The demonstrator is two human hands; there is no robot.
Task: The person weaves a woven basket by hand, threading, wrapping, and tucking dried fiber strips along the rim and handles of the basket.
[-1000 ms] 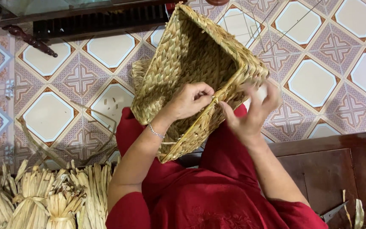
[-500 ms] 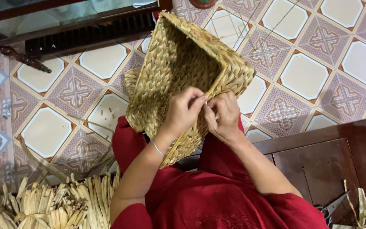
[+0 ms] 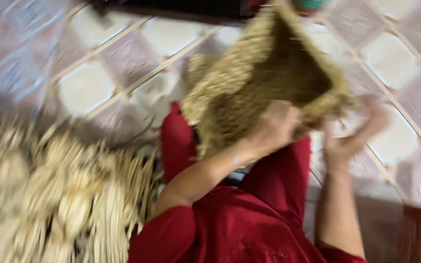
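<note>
A square woven straw basket [image 3: 264, 78] rests on my lap, tilted with its opening toward me. My left hand [image 3: 276, 126] grips the near rim of the basket, a thin bracelet on the wrist. To the right of the rim, my right hand [image 3: 352, 136] is lifted off the basket, with the fingers spread and nothing visible in them. I wear red clothing [image 3: 239, 219]. The frame is heavily blurred.
Bundles of dried straw [image 3: 49, 195] lie on the floor at my left. The floor is patterned tile [image 3: 88, 83]. A dark wooden piece of furniture [image 3: 415, 234] sits at the lower right. A dark object lies along the top edge.
My head has swung left, so the straw bundles fill more of the view. My right hand has come off the basket rim and moved right; the left hand keeps its grip.
</note>
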